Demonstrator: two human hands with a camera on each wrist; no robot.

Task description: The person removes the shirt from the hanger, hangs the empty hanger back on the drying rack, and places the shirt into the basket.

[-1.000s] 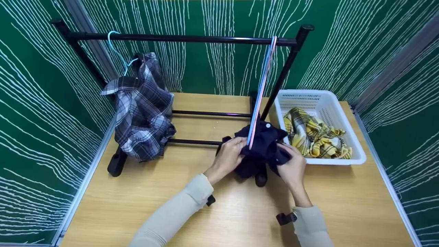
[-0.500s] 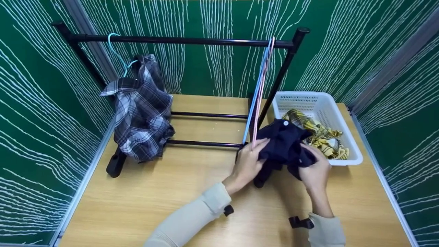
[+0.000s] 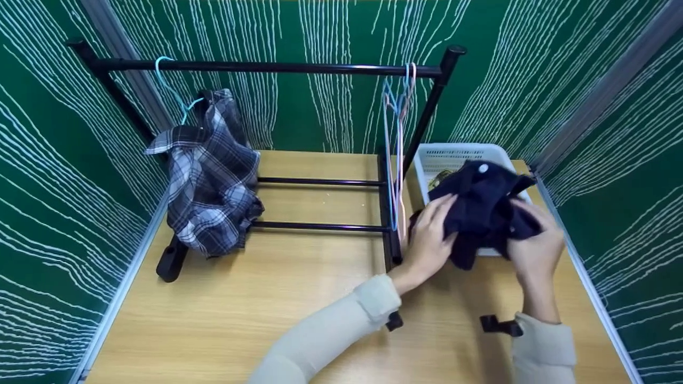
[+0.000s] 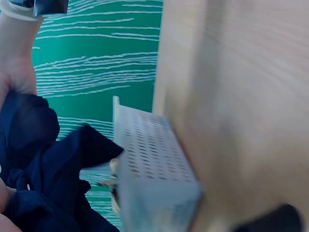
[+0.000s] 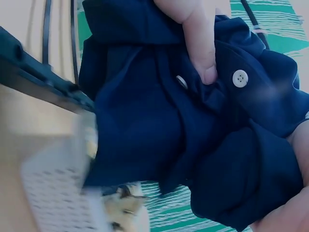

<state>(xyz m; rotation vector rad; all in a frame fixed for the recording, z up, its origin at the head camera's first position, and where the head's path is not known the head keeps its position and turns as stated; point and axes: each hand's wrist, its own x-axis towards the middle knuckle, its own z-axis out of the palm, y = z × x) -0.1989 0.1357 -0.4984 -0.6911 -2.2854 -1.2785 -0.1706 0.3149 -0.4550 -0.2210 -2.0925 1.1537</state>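
Head: I see left hand (image 3: 431, 240) and right hand (image 3: 538, 246), fingers gripping navy shirt (image 3: 480, 208), 3 o'clock | right wrist only: holes in white button (image 5: 240, 78), 2 o'clock

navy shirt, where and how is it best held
Probably grip the navy shirt by opposite edges, one hand from each side, as the left hand and right hand hold it: its cloth is bunched in loose folds, so a single grip would likely let the rest sag.
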